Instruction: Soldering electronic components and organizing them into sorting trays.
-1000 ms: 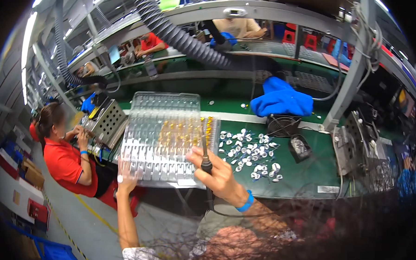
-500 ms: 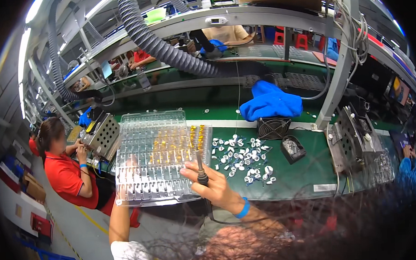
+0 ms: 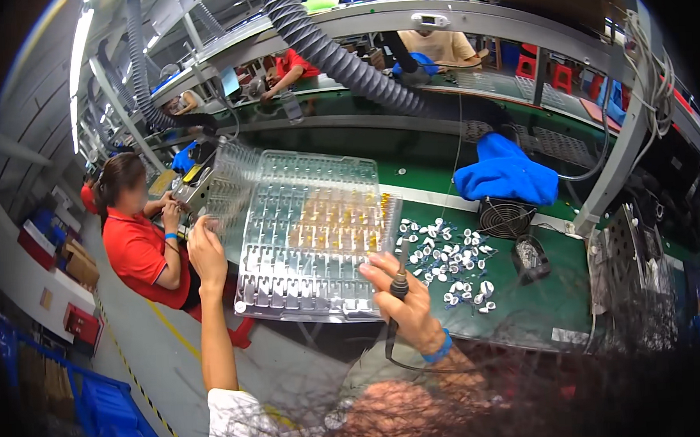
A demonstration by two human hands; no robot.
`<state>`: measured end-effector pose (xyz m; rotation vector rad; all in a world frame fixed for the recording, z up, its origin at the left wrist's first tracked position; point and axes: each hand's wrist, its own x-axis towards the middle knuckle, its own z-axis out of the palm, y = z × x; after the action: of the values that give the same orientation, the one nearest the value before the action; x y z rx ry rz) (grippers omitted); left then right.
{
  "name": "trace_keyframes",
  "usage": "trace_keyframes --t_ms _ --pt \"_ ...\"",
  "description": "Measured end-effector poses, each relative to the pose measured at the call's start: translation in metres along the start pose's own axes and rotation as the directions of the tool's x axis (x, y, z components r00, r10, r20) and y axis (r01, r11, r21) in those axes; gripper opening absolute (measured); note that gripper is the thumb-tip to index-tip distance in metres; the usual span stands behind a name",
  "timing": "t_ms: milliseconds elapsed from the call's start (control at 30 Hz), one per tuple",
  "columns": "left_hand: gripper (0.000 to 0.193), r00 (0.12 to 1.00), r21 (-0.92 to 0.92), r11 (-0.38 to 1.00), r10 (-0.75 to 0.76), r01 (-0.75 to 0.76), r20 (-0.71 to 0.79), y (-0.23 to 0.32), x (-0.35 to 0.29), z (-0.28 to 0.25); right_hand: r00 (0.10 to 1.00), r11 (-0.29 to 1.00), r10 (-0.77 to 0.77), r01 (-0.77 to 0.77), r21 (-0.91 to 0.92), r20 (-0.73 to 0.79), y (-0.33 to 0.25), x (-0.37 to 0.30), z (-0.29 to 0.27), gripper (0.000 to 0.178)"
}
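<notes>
My left hand is raised beside the left end of the tray stack, its fingers closed on the edge of a clear plastic tray, which is tilted and blurred by motion. Right of it lies a stack of clear compartment trays with yellow-amber parts showing in its middle and right rows. My right hand grips a soldering iron with its tip pointing up and its cable hanging below. Those fingers are close to the stack's right edge; whether they touch it I cannot tell.
Many small white parts with dark leads lie scattered on the green bench. Behind them are a blue cloth, a fan and a black holder. A co-worker in red sits at left. A grey duct hangs above.
My left hand has come out from beneath the trays and moved up and left with a clear tray. My right hand still holds the soldering iron. The whole view has shifted.
</notes>
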<state>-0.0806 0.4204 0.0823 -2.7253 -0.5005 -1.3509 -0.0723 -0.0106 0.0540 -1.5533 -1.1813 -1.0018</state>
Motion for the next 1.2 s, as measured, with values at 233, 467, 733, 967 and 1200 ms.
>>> trace_keyframes --t_ms 233,467,733,967,1200 --pt "0.017 0.953 -0.618 0.755 -0.303 0.220 -0.030 -0.064 -0.018 0.078 0.996 0.999 0.036 -0.037 -0.024 -0.077 -0.003 -0.004 -0.006 0.023" --pt "0.013 0.973 -0.929 0.338 -0.214 0.152 0.082 -0.120 -0.040 0.153 0.976 0.994 0.065 -0.083 -0.076 -0.210 -0.003 -0.007 -0.019 0.026" --pt "0.014 0.984 -0.786 0.594 -0.067 0.170 0.163 -0.131 -0.013 0.172 0.982 0.979 -0.005 -0.034 -0.199 -0.189 -0.006 -0.002 -0.028 0.025" --pt "0.004 0.935 -0.826 0.511 0.114 0.235 0.337 -0.152 0.016 0.188 0.979 0.986 0.046 -0.076 -0.145 -0.201 -0.012 -0.012 -0.028 0.033" --pt "0.025 0.869 -0.581 0.813 0.312 -0.035 0.384 -0.126 0.039 0.167 0.986 0.984 0.083 -0.104 -0.145 -0.144 -0.023 -0.023 -0.044 0.036"
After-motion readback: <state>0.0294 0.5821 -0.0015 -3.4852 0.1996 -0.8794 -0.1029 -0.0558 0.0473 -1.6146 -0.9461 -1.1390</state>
